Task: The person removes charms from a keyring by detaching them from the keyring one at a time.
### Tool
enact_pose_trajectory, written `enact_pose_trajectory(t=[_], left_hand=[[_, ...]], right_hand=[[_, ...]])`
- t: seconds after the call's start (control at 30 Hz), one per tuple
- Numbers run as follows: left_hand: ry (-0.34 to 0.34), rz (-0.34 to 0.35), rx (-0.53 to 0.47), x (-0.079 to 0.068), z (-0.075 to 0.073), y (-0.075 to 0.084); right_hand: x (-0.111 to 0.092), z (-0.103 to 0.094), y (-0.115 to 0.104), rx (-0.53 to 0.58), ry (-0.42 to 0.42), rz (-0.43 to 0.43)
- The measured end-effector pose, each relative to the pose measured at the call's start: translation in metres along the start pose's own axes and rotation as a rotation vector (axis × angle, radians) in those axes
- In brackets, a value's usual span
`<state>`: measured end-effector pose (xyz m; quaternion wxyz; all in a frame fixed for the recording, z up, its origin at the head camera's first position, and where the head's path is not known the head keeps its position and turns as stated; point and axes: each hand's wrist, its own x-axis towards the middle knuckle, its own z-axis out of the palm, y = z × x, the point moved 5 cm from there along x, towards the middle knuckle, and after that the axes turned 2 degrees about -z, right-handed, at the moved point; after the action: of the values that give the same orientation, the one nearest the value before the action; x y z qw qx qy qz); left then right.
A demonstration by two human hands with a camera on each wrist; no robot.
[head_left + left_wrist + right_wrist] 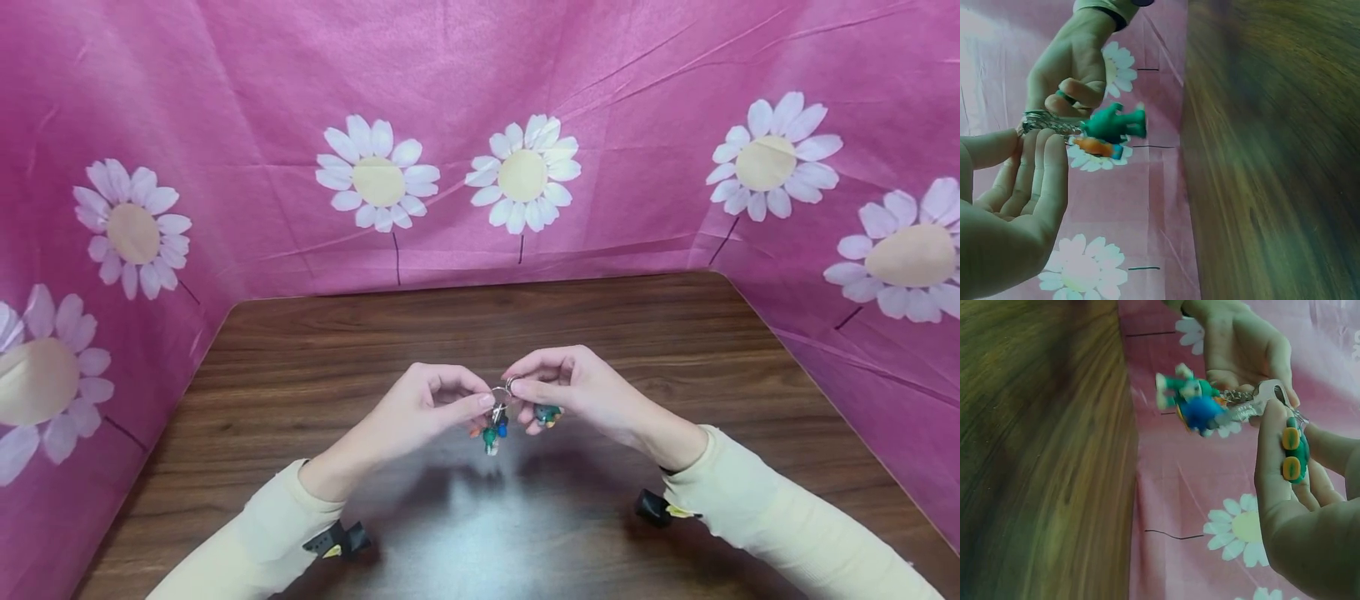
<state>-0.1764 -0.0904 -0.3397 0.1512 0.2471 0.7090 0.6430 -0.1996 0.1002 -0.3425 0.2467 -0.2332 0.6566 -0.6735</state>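
Note:
Above the table, my left hand (427,410) pinches a metal key ring (499,389) between thumb and fingertips. From that ring hang small figures: a green one (1113,124), an orange one (1094,147) and a blue one (1202,412). A silver key (1250,410) also hangs there, seen in the right wrist view. Close beside it, my right hand (588,390) pinches a small split ring (511,385) that meets the larger ring. A green figure charm with yellow feet (1297,453) dangles by the right palm. The fingers partly hide where the two rings meet.
Brown wood-grain table (337,333) lies under both hands. A pink cloth with white daisies (442,75) rises behind it and along both sides. Black wrist devices (654,507) are strapped at the light sleeves (750,483).

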Motion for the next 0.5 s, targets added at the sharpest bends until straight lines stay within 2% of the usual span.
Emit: enact_pose_trajectory(t=[0.13, 0.3, 0.5], left_hand=[[-0.005, -0.052, -0.078, 0.001, -0.001, 0.001], [0.012, -0.106, -0.086, 0.001, -0.002, 0.000], [0.016, -0.113, -0.072, 0.002, -0.003, -0.002]], right_hand=[[0.001, -0.001, 0.005, 0.024, -0.009, 0.032], [0.002, -0.002, 0.010, 0.065, -0.033, 0.069], [0.003, -0.001, 0.015, 0.091, -0.073, 0.089]])
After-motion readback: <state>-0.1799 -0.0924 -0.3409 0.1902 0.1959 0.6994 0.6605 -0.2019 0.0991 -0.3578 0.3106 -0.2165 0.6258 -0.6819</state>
